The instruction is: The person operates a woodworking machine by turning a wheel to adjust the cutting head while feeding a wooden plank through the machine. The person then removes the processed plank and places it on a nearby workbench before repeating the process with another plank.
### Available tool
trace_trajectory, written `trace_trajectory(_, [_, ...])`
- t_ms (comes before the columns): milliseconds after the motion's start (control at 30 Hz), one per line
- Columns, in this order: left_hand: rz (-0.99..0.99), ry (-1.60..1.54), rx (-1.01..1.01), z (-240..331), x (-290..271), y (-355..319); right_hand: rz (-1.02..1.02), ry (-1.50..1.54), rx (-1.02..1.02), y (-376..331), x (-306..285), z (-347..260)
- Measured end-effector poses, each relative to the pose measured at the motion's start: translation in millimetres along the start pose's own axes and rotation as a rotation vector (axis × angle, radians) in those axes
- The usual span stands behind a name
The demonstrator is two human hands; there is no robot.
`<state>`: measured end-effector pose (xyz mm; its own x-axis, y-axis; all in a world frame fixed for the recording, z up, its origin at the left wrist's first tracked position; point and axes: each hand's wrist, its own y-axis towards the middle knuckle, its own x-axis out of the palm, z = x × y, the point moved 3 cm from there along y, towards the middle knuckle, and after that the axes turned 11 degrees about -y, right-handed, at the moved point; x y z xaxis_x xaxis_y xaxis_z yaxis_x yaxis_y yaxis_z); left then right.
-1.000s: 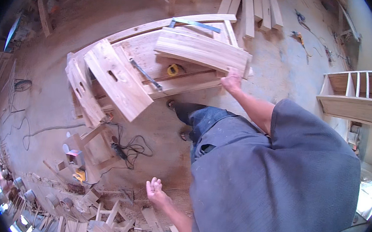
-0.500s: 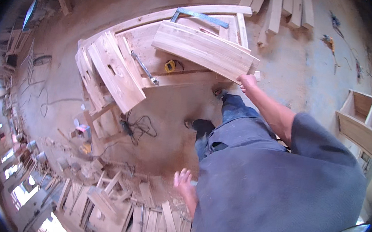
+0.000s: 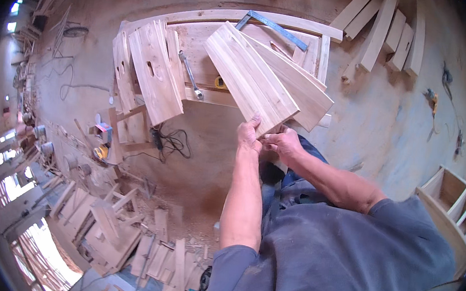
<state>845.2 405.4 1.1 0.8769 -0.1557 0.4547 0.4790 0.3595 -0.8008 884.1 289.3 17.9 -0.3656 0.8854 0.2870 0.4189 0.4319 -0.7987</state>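
The left hand (image 3: 250,133) is closed on the near end of the curved wooden panel (image 3: 250,79), thumb on top and fingers curled under its edge. The right hand (image 3: 282,141) grips the same end just beside it, pinching the corner. Half a second ago only the right hand held the panel, while the left hung open low by the person's side; now both hands meet at the panel's near edge.

The panel is lifted and tilted above the workbench (image 3: 207,59), overlapping a second similar board (image 3: 300,87) beneath it. On the workbench, just left of the panel, lies a wrench (image 3: 190,75), and a yellow tape measure (image 3: 220,82) peeks out from under the panel's left edge. At the workbench's left end a stack of slotted boards (image 3: 150,70) leans over its side. A metal square (image 3: 272,27) lies across the workbench's far edge, beyond the panel. Since the earlier frame the view has moved closer over the workbench.
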Motion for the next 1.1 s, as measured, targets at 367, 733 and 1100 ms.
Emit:
trace_trajectory(367, [0.352,1.243,0.688,26.1,-23.2,-192.3,-0.355,-0.049,0.255,40.8,16.4,1.6])
trace_trajectory(733, [0.647,1.480,1.051,-117.8,-137.0,-389.5,-1.215,0.395,0.480,-81.3,130.5,167.2])
trace_trajectory(1100, [1.029,0.303,1.156,-253.5,-296.7,-568.0,-1.233,-0.734,0.085,-343.3,159.2,382.2])
